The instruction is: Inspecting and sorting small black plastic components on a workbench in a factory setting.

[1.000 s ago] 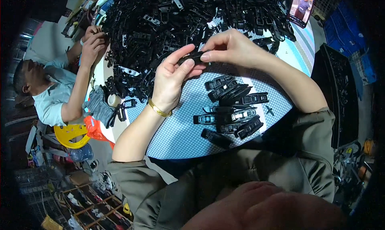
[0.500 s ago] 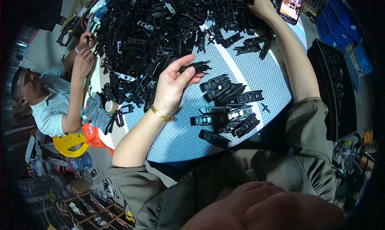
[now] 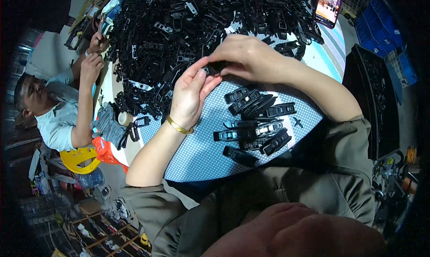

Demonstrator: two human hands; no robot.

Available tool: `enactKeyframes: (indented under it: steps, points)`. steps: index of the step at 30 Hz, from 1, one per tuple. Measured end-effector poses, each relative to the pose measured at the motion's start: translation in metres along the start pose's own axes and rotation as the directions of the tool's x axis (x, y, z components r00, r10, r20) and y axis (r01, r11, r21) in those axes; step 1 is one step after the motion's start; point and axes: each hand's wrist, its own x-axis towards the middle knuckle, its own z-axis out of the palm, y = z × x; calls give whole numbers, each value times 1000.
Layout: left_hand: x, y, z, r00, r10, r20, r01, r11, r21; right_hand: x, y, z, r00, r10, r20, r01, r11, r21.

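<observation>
Your hands close together, fingertips meeting. Left hand (image 3: 188, 98): thumb and fingers pinched on small black part (image 3: 215, 68). Right hand (image 3: 251, 55): fingers curled over same part, tips partly hidden; can't tell whether clamped. Part mostly covered by fingers, above dotted tabletop (image 3: 192, 156). Nearer you, cluster of black pieces (image 3: 239, 135). Beyond hands, big black pile (image 3: 174, 42). Far right, lit phone (image 3: 329, 7); any writing too small to read.

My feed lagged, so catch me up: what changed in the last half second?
The right hand came back from the far right of the pile, leftward and nearer the person, to meet the left hand; any item it brought is hidden. The left hand still holds a black part. The nearer black group stayed put.
</observation>
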Motion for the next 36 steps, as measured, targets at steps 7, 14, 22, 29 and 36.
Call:
enactKeyframes:
  steps: [7, 14, 22, 29, 36]
  points:
    - [1, -3, 0, 1000, -11, -10, 12, 998, 59, -4, -3, 8, 997, -65, -35, 59, 985, -165]
    - [2, -1, 2, 1000, -16, -21, 16, 1000, 14, 0, -8, 9, 984, -116, -136, 102, 989, -109]
    - [0, -2, 4, 999, -17, -37, 17, 1000, -4, 0, -13, 12, 990, -35, -134, 22, 995, -97]
    - [-3, 5, 4, 999, 30, 43, -30, 999, 13, -4, -7, 16, 942, 336, -14, -304, 870, 388]
    - [-5, 15, 4, 991, 93, 97, -107, 983, 151, 1, -10, -2, 789, 538, 297, -612, 642, 462]
